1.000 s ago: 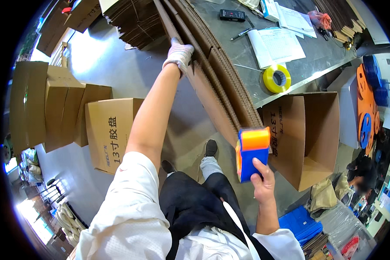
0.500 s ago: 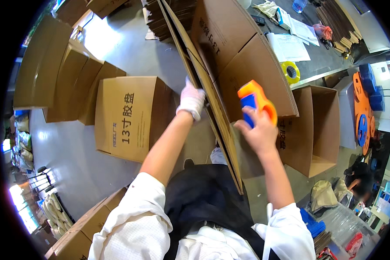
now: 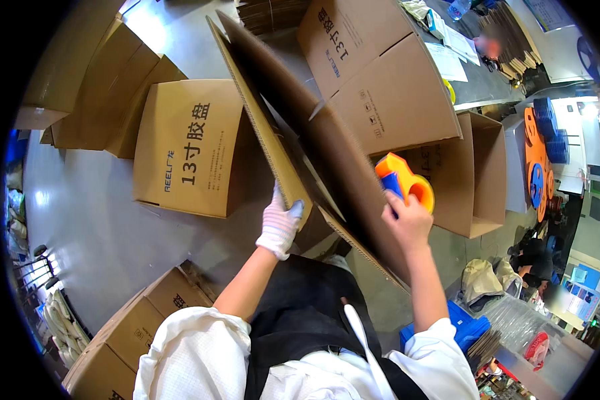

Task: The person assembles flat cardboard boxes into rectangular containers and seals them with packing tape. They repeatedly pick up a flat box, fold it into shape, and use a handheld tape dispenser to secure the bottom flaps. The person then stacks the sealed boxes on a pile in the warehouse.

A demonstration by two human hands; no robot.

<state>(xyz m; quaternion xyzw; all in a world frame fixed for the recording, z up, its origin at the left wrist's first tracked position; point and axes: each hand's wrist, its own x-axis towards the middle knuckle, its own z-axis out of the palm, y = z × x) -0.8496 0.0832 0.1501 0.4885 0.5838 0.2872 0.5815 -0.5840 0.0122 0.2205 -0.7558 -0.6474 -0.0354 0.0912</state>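
Note:
My left hand (image 3: 280, 225), in a white striped glove, grips the lower edge of one panel of a partly opened cardboard box (image 3: 271, 143), thumb on the near side and fingers behind. The box stands tilted in front of me, its two large panels spread in a narrow V. My bare right hand (image 3: 408, 227) is wrapped round an orange and blue tape dispenser (image 3: 395, 167) with a yellow ring-shaped part. That dispenser is beside the right panel (image 3: 333, 137); whether it touches the cardboard I cannot tell.
A printed carton (image 3: 203, 147) stands to the left, with taller boxes (image 3: 100, 93) behind it. Ahead are another carton (image 3: 380, 87) and a workbench (image 3: 490, 83) with papers. An open box (image 3: 483, 173) lies at right; more cartons (image 3: 140, 320) sit at lower left.
The nearly flat box has spread apart into a wider V. My left hand has moved down toward me along its panel, and the dispenser in my right hand has come slightly down and right.

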